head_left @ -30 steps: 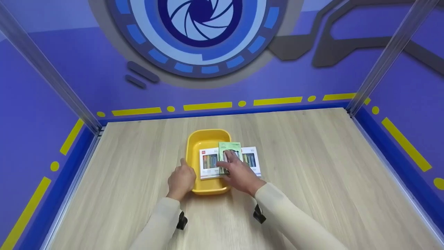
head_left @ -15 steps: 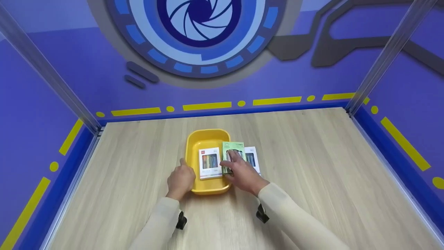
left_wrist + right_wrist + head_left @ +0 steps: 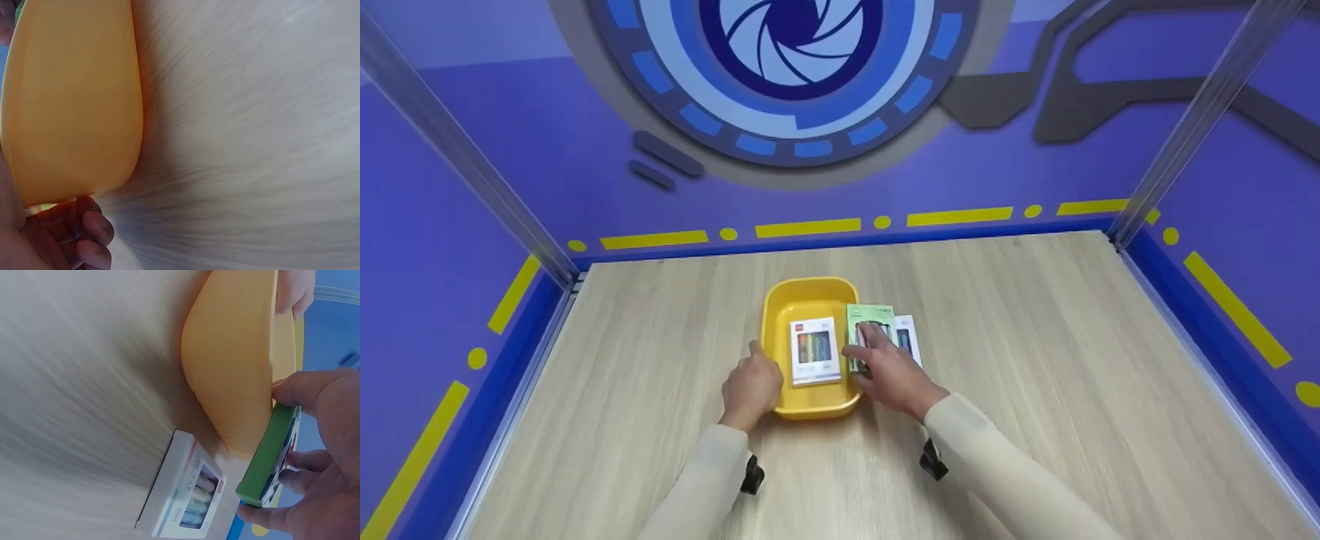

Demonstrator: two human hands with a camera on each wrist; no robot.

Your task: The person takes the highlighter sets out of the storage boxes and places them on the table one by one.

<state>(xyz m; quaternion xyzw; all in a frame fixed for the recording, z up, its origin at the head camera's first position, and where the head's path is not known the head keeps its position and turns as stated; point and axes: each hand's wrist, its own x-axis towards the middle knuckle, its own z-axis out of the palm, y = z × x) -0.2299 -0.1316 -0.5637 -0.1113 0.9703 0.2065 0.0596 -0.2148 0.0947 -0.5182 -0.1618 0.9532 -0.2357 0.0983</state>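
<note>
A yellow plastic bin (image 3: 810, 412) stands on the table, and my left hand (image 3: 752, 386) grips its left rim. In the left wrist view, curled fingers (image 3: 93, 226) lie under the edge of its wall. Inside the bin rests a white windowed box of coloured sticks (image 3: 814, 373). My right hand (image 3: 894, 375) holds a flat green box (image 3: 871, 312) between thumb and fingers at the bin's right rim. The right wrist view shows the green box tilted, its side (image 3: 264, 464) towards the camera. Partly hidden behind it, a second white windowed box (image 3: 171, 492) sits on the table.
The pale wooden table (image 3: 1035, 337) extends on both sides of the bin. Blue-purple printed panels (image 3: 810, 202) enclose its back and sides, with metal posts (image 3: 1185, 127) at the corners.
My right hand has moved the green box a little to the right, off the white box in the bin and over the second white box. The left hand and bin have stayed put.
</note>
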